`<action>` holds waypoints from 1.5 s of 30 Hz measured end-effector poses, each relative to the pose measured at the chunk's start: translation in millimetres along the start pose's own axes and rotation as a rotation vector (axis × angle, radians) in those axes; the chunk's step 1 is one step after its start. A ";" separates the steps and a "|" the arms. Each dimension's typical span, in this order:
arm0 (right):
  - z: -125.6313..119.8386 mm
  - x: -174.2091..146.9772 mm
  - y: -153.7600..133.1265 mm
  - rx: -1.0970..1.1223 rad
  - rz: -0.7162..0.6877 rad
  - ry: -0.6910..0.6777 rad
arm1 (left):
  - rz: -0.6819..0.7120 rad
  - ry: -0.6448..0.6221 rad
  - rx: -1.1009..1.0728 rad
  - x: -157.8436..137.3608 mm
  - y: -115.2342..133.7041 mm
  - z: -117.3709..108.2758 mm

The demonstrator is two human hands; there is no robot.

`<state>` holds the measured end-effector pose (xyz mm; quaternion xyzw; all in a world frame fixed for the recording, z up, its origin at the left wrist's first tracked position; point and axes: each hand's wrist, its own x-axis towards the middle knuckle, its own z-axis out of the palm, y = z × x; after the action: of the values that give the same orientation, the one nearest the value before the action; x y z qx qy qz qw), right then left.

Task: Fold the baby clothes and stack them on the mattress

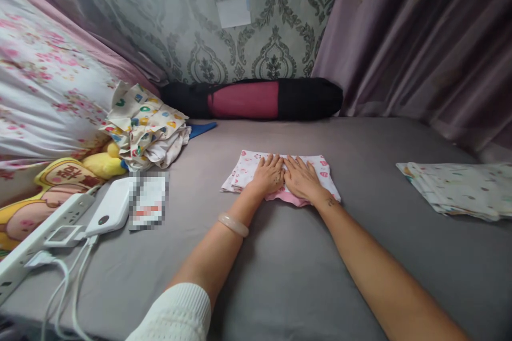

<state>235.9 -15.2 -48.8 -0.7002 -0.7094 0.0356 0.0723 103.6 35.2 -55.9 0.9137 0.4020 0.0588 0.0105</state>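
A folded white cloth (244, 169) with pink and red prints lies on the grey sheet, its pink edge showing at the front. My left hand (270, 175) rests flat on its middle, palm down with fingers stretched out. Beside it, almost touching, my right hand (301, 177) presses flat on the same cloth, fingers extended toward the back. Neither hand grips anything. The palms hide the centre of the cloth.
At right lies another folded cloth (464, 189). A crumpled patterned cloth heap (146, 125) sits at left, near a yellow plush toy (102, 164). A white power bank (114, 205), cables and a power strip (52, 234) line the left edge. A black-and-red long bag (244, 100) lies along the wall.
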 end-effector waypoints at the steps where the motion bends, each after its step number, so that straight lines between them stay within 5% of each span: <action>1: -1.1 0.1 0.5 -0.001 -0.007 -0.001 | 0.000 0.002 -0.004 0.4 0.0 -0.5; 11: -8.3 4.6 1.1 0.000 -0.021 0.036 | -0.067 0.143 -0.045 6.7 -0.7 -4.2; 19: -3.7 5.2 -1.4 -0.023 -0.003 0.027 | -0.090 0.090 0.001 8.3 1.0 2.5; 27: -11.9 -6.6 -2.6 -0.004 0.054 0.068 | -0.157 0.208 0.039 -10.4 8.2 -10.9; 40: -2.4 -13.5 -3.8 -0.050 0.098 0.087 | -0.232 0.073 -0.004 -19.1 18.3 -5.7; 45: -7.3 -19.4 -12.3 -0.035 0.083 0.103 | -0.330 0.199 0.032 -24.2 21.3 -14.8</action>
<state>225.0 -35.1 -40.8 -0.7309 -0.6758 -0.0099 0.0950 101.3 2.6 -42.2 0.8250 0.5464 0.1399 -0.0344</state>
